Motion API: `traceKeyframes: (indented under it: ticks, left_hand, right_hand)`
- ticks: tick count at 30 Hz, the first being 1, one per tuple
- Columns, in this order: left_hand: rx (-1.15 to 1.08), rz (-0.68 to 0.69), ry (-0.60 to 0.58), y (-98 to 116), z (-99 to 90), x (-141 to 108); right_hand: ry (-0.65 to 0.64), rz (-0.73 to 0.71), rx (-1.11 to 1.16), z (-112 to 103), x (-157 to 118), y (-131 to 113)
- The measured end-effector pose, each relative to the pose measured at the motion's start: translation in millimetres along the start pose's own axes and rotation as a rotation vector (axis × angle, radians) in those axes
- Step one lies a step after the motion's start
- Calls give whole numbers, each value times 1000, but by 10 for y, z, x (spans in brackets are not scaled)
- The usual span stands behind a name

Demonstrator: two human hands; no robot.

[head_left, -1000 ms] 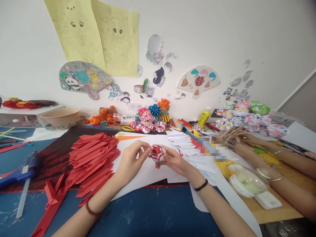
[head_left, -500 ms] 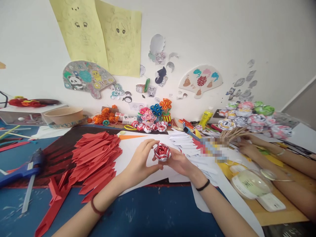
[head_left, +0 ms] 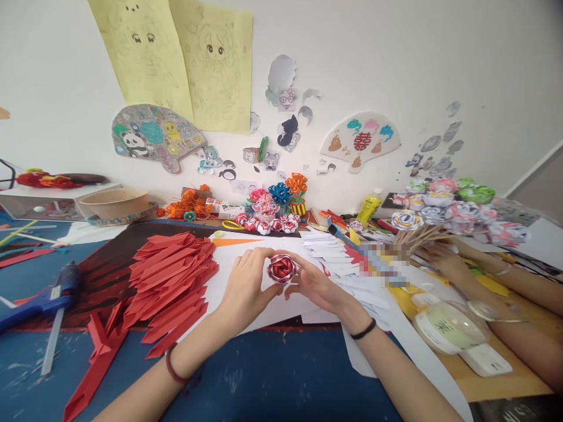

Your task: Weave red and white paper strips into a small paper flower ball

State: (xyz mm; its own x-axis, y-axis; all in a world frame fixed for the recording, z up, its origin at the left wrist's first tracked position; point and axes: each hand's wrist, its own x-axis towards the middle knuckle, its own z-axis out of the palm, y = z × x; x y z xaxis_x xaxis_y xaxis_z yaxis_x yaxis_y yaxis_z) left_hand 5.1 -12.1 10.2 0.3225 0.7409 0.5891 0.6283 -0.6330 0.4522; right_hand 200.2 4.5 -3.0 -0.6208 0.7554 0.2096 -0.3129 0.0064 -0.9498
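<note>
A red and white paper flower (head_left: 282, 268) is held up between my two hands, its spiral centre facing me. My left hand (head_left: 250, 281) grips its left side, fingers over the top edge and thumb below. On the other side my right hand (head_left: 317, 284) closes on the flower's right and lower edge with its fingertips. White paper (head_left: 237, 316) lies beneath the hands. Just left of them is a heap of folded red paper strips (head_left: 169, 287). Folded white strips (head_left: 328, 255) are spread out to the right.
A blue glue gun (head_left: 57, 296) rests at the left by a joined red strip piece (head_left: 99, 357). Finished red and white flowers (head_left: 264, 225) line the back. At right, another person's hands (head_left: 448, 261) are near a paper bouquet (head_left: 444, 211) and a transparent container (head_left: 453, 328).
The flower has shifted slightly left and turned between my hands. My right fingers have moved from behind it to its right edge.
</note>
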Motion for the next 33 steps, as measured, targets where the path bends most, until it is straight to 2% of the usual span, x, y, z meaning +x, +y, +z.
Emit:
traceKeyframes:
  ticks: [9,14,18,21,26,29,33]
  left_hand:
    - [-132,6,-37,9,-14,-8]
    - [-130,87,-103,29,-59,13]
    - [-127,111,-59,13,-57,24]
    - [-101,123,-19,-35,-39,28]
    - [-105,81,-6,-101,0,22]
    - [-137,60,2,-122,6,21]
    - [-137,132,-40,-141,-18,30]
  right_hand:
    - [35,-28,-14,-72,-19,16]
    - [38,-23,-4,-88,-41,23]
    - [46,-62,-49,-76,-25,19]
    - [94,-123,-197,-63,-3,22]
    - [324,-286,-598,-62,22,79]
    - [410,-334,-721,-67,25,113]
    - [471,-410,-854,-60,13,114]
